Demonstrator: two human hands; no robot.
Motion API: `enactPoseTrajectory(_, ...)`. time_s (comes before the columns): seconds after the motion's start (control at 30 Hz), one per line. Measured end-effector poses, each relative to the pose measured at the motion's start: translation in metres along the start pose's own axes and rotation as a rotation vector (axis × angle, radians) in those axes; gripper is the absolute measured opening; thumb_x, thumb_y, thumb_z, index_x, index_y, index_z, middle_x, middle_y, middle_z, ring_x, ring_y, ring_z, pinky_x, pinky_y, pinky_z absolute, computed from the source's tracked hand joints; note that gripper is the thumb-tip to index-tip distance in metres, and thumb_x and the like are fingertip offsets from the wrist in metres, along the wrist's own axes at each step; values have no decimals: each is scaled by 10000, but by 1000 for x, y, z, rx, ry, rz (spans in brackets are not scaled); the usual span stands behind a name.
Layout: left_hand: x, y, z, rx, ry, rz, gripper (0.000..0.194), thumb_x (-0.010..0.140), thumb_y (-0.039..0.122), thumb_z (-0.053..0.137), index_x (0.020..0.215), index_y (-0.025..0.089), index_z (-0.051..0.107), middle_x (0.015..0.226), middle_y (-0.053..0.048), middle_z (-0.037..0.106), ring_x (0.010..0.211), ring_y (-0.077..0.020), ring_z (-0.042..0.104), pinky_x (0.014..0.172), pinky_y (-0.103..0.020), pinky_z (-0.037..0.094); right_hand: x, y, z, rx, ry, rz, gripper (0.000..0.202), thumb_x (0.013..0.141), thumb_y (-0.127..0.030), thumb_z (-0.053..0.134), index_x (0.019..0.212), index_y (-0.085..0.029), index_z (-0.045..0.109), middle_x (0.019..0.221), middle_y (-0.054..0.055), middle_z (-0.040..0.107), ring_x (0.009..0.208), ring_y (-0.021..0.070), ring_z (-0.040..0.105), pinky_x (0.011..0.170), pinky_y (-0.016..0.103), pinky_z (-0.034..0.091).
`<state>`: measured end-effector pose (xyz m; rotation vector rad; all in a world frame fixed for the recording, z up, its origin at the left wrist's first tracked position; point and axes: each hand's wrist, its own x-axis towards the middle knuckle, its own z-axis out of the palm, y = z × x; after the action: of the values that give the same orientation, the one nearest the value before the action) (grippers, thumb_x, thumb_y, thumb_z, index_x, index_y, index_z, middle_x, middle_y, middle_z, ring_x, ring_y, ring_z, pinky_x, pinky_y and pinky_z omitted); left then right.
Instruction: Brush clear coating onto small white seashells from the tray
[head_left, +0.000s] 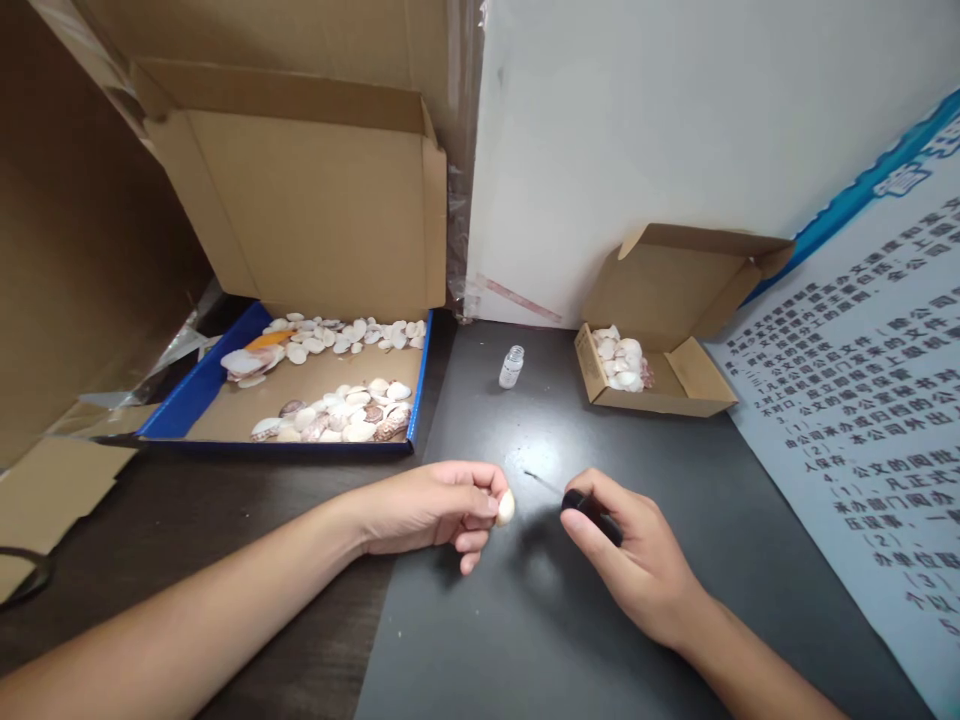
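1. Left hand (442, 510), bare: thumb and fingers pinch one small, rounded, cream-white shell (506, 508) above the desk; the shell sits at the fingertips, on the side facing the right hand.
2. Right hand (641, 555), bare: fingers clenched around a black cap (576, 500) with a thin, pale stem (544, 484) ending in a dark tip; the stem points leftward, its tip near the shell but apart from it.
3. Small clear glass bottle (511, 368) with a white label, uncapped: upright, beyond the fingers of both hands.
4. Large open cardboard box (240, 345), blue outside, brown inside: beyond the left fingers and to their left, lid raised. Contents: a far band of white shells (358, 330); a near heap of white and brown-patterned shells (356, 410); a large pale pinkish shell (251, 363) with an orange piece (271, 340) at the left end.
5. Small open brown cardboard box (660, 402): beyond the right fingers, holding a bundle of white shells (621, 360) in its left part.
6. Desk (300, 620), dark brown: beneath both hands, with a dark grey mat (465, 650) directly below the fingers.
7. Pale blue sheet (862, 480) with dark printed characters: right of the right fingers.
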<state>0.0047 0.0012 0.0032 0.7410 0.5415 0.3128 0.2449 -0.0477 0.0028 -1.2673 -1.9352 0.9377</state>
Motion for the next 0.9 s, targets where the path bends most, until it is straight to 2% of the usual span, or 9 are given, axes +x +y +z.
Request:
enactPoseTrajectory(0.1, 0, 0, 0, 2, 2, 0, 216, 822, 311, 732, 815, 161, 576, 613, 53, 475, 541, -87, 433, 585, -264, 467, 1, 0, -1, 23, 19, -3, 350, 1030, -450, 394, 797, -214, 505, 638, -39, 445, 553, 129, 441, 534, 253, 352)
enactPoseTrajectory(0.17, 0, 0, -1, 2, 4, -2, 221, 818, 320, 736, 820, 165, 578, 610, 56, 467, 537, -88, 430, 585, -268, 467, 0, 1, -1, 62, -16, -30, 380, 1046, -453, 332, 827, -212, 526, 657, -30, 465, 558, 133, 455, 539, 257, 363)
enactPoseTrajectory(0.27, 1, 0, -1, -19, 2, 1, 234, 808, 313, 751, 815, 172, 565, 634, 54, 490, 533, -83, 432, 587, -272, 471, 0, 0, -1, 37, -62, -31, 348, 1037, -447, 376, 851, -208, 547, 652, -33, 469, 561, 133, 458, 547, 256, 368)
enactPoseTrajectory(0.37, 2, -1, -1, -32, 29, 26, 235, 804, 285, 759, 804, 166, 556, 685, 41, 519, 534, -71, 431, 579, -262, 467, 0, -1, -1, 41, -54, -38, 351, 1037, -448, 376, 866, -208, 564, 650, -34, 475, 559, 131, 459, 550, 254, 367)
enactPoseTrajectory(0.43, 2, -1, -2, -43, 80, 71, 204, 816, 259, 746, 810, 157, 569, 689, 41, 504, 535, -62, 414, 563, -242, 448, 1, -2, -1, 68, -51, -48, 368, 1040, -449, 353, 871, -208, 573, 656, -31, 482, 559, 131, 461, 548, 253, 368)
enactPoseTrajectory(0.53, 3, -1, -3, -84, 141, 138, 149, 841, 231, 717, 830, 151, 591, 656, 51, 453, 530, -55, 381, 545, -216, 411, 1, -3, 1, 40, -47, 14, 286, 1010, -425, 446, 867, -207, 562, 654, -38, 474, 564, 128, 460, 543, 244, 370)
enactPoseTrajectory(0.6, 3, -1, -4, -103, 155, 155, 131, 847, 220, 709, 840, 147, 601, 660, 48, 449, 528, -53, 372, 542, -213, 400, 2, -5, 1, 29, -43, 51, 242, 996, -402, 475, 876, -207, 557, 649, -45, 462, 562, 125, 452, 538, 238, 367)
enactPoseTrajectory(0.73, 3, -1, -4, -132, 171, 165, 121, 841, 199, 709, 833, 143, 603, 655, 43, 446, 528, -54, 362, 537, -212, 385, 2, -6, 2, 63, -86, 22, 251, 1008, -400, 429, 926, -210, 572, 642, -51, 455, 555, 123, 440, 536, 237, 361)
enactPoseTrajectory(0.9, 4, -1, -3, -159, 184, 176, 101, 830, 173, 704, 834, 133, 611, 675, 36, 455, 524, -50, 361, 527, -210, 373, 2, -7, 3, -1, -90, 74, 229, 979, -365, 502, 810, -213, 531, 645, -39, 505, 573, 123, 475, 546, 235, 381)
